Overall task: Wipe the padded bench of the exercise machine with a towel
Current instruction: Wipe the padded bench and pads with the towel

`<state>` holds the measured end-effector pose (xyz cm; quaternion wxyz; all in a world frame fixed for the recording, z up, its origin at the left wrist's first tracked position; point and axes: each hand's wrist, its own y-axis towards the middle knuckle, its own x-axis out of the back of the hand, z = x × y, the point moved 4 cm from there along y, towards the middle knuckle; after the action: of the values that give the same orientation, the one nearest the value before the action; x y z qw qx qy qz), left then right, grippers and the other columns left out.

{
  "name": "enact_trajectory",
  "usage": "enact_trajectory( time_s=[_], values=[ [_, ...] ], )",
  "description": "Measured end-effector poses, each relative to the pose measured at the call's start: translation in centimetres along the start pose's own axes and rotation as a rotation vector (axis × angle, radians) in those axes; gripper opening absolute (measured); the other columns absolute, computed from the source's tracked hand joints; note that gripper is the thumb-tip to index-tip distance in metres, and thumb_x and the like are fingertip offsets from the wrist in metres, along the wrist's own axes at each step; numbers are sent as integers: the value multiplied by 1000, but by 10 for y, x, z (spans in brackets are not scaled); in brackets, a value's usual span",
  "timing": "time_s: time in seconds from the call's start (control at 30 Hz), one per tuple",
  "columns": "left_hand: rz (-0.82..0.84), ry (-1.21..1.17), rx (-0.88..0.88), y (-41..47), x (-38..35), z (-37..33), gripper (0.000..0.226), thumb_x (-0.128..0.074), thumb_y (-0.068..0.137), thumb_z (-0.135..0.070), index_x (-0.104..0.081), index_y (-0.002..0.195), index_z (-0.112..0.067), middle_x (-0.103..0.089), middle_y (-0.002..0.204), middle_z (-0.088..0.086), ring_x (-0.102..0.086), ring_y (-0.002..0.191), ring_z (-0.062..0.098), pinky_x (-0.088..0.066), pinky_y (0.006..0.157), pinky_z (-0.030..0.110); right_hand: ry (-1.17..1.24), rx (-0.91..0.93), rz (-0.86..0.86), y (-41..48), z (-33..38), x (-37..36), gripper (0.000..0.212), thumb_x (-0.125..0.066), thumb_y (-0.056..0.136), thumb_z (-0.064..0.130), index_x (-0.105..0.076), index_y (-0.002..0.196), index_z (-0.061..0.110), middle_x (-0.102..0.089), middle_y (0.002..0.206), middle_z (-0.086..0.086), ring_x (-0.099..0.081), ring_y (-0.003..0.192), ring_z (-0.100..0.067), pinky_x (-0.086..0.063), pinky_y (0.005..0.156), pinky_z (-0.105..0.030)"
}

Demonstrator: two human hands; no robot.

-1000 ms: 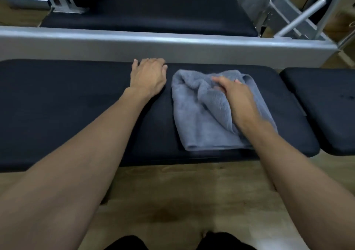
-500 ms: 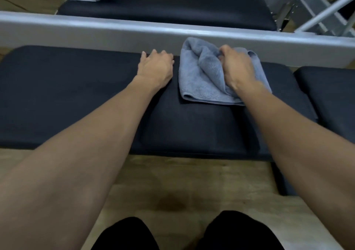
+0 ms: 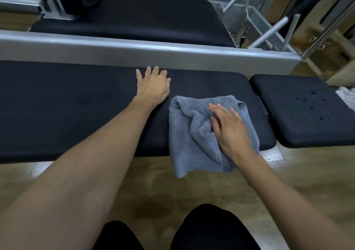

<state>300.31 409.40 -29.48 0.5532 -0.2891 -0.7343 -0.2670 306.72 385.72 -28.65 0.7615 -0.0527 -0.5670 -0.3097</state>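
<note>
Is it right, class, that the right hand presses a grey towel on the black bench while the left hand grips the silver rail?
Not quite. In the head view the left hand lies flat on the bench, just short of the rail, gripping nothing. The rest holds: the right hand presses the grey towel on the black bench.

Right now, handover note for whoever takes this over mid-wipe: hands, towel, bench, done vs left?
Left hand: empty, flat on the padded bench near the grey rail, bracing.
Right hand: palm down, pressing the towel; not a closed grip.
Towel: grey-blue, bunched at the bench's right end, its near corner hanging over the front edge.
Done: cannot tell how much is wiped; no clear wipe marks show.
Left: likely the long stretch of bench to the left. The separate small pad on the right shows dark spots, possibly droplets.
</note>
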Motion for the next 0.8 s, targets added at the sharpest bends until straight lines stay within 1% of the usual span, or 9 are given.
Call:
enact_trajectory(
  time_s=[0.1, 0.2, 0.3, 0.33, 0.4, 0.47, 0.57, 0.7, 0.8],
  values=[
    [-73, -33, -39, 10, 1, -2, 43, -32, 102, -31, -57, 130, -11, -52, 141, 10, -36, 139, 32, -14, 117, 55, 60, -37, 6, 19, -14, -7, 37, -39, 99, 22, -56, 131, 14, -60, 133, -7, -45, 133, -18, -23, 117, -41],
    [-96, -23, -41, 18, 3, 0, 40, -34, 101, -30, -62, 123, -12, -60, 130, 10, -48, 127, 32, -20, 115, 52, 427, -217, 116, 63, -27, -16, 52, -39, 90, 36, -56, 132, 10, -57, 135, -16, -47, 131, -31, -29, 113, -49],
    [-118, -14, -31, 25, 5, 3, 39, -34, 101, -30, -66, 117, -14, -63, 124, 9, -54, 117, 32, -26, 111, 50, 693, -439, 52, 114, -39, -24, 41, -48, 89, 35, -64, 117, 10, -65, 120, -17, -57, 116, -34, -41, 105, -48],
    [-125, -13, -26, 26, 3, 4, 39, -34, 101, -30, -67, 116, -15, -64, 123, 9, -55, 116, 32, -27, 110, 49, 605, -427, 34, 130, -42, -26, 34, -48, 91, 32, -65, 111, 10, -68, 111, -16, -60, 108, -33, -43, 103, -46],
    [-150, -4, -24, 27, 0, 5, 38, -35, 100, -30, -67, 115, -16, -65, 122, 7, -56, 114, 31, -28, 110, 49, 199, -260, 24, 159, -45, -28, 26, -44, 97, 27, -61, 109, 11, -69, 97, -13, -60, 95, -32, -47, 91, -44],
    [-161, 5, -27, 27, -2, 2, 38, -35, 101, -29, -67, 115, -15, -65, 123, 7, -56, 114, 30, -26, 111, 49, -40, -154, 23, 181, -45, -28, 27, -38, 99, 24, -56, 114, 10, -68, 99, -17, -59, 92, -37, -47, 82, -47],
    [-140, -4, -17, 26, 0, -2, 38, -35, 101, -28, -66, 116, -13, -64, 124, 9, -56, 115, 30, -23, 113, 50, -127, -133, 34, 192, -46, -26, 32, -33, 99, 23, -56, 117, 9, -68, 102, -21, -59, 94, -41, -45, 84, -47],
    [-86, -9, 14, 20, 6, -9, 38, -34, 101, -27, -64, 118, -11, -62, 125, 11, -54, 117, 32, -24, 113, 51, -92, -117, 1, 167, -42, -17, 27, -35, 99, 20, -58, 106, 6, -68, 96, -20, -57, 90, -38, -38, 82, -40],
    [-38, 13, 26, 14, 7, -14, 38, -33, 101, -27, -61, 119, -10, -60, 127, 12, -49, 123, 33, -24, 113, 53, -58, -85, 14, 127, -37, -8, 27, -39, 98, 14, -60, 112, 7, -67, 108, -17, -56, 102, -35, -34, 94, -41]
  ],
)
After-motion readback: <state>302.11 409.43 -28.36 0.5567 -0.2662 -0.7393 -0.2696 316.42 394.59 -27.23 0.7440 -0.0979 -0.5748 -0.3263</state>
